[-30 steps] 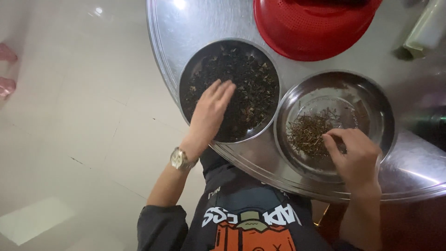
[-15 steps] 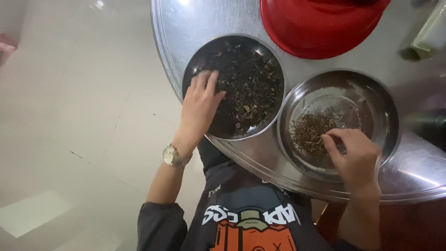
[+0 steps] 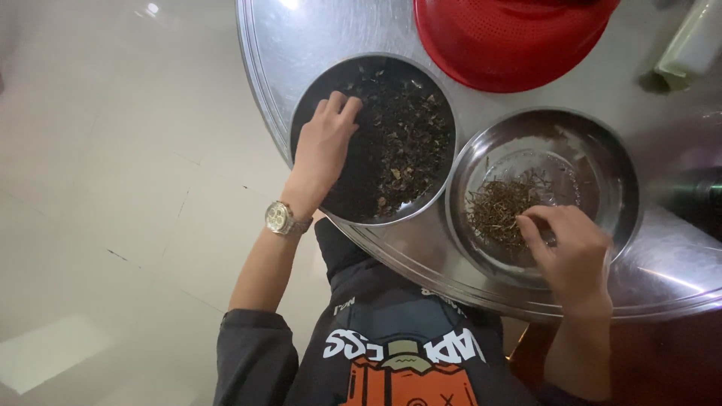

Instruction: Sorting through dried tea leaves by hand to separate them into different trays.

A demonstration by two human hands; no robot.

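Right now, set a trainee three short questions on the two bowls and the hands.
1. True or false: the left hand rests in the dark-leaf bowl.
2. Which bowl does the right hand pinch stems over? A) dark-leaf bowl B) shiny steel bowl C) red colander
3. Fill in: a ____ sits on the left wrist.

Key: 1 true; 2 B; 3 wristwatch.
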